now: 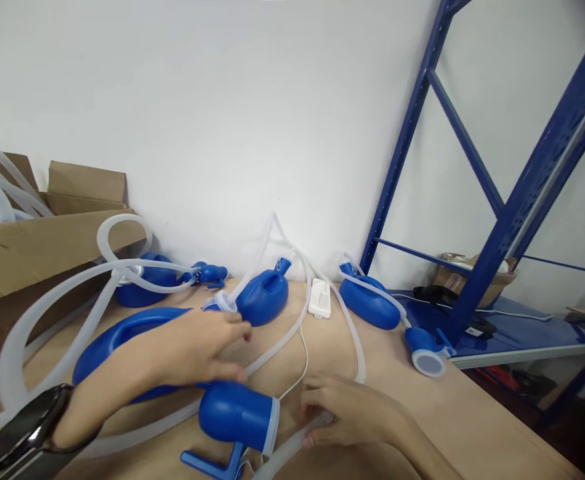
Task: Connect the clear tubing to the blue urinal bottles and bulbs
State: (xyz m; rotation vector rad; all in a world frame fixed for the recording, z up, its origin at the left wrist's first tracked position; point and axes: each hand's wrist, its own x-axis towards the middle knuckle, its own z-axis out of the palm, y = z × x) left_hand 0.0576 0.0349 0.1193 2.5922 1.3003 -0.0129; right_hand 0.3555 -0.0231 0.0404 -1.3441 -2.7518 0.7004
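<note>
The left hand [199,350], a dark smartwatch [27,430] on its wrist, lies palm down across a blue plastic cup [235,413] with a translucent rim and a blue handle, its fingers curled loosely over the top of that cup and the large blue basin [117,340] behind it; whether it truly clasps either one I cannot tell. The right hand [345,410], at about 3 o'clock from the cup and just beside its rim, pinches the end of a corrugated translucent hose [292,447] between thumb and fingertips, a closed grasp. Both rest on a wooden tabletop [472,413]. At 12 o'clock from the hands sits a blue bottle-shaped vessel [265,297] with thin clear tubing [282,340] trailing from it, and a small white clip [319,298] just to its right. At 2 o'clock lies another blue vessel [369,303] joined to a second cup [425,350]. At 10 o'clock, looped hose [122,267] rests beside a cardboard box [32,253]. A blue metal shelf rack [502,220] stands at 3 o'clock against the white wall [222,100].
</note>
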